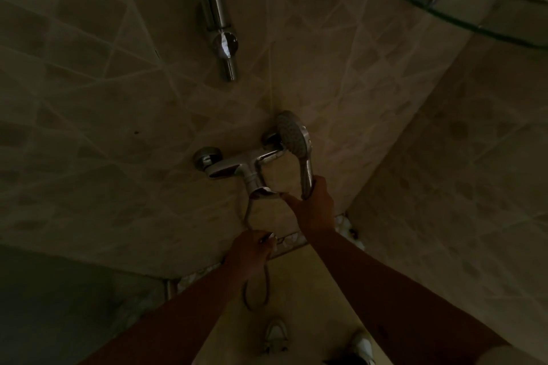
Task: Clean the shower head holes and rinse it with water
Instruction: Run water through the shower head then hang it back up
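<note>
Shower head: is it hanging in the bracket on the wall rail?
No, the right hand holds the shower head by its handle, well below the rail bracket.

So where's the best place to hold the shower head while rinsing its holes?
By the handle's lower end, from below, as the right hand does now. The shower head stands upright with its holed face turned left toward the mixer tap, so a low grip leaves the face clear.

Shower head right of mixer tap; rail above, glass shelf upper right.
</note>
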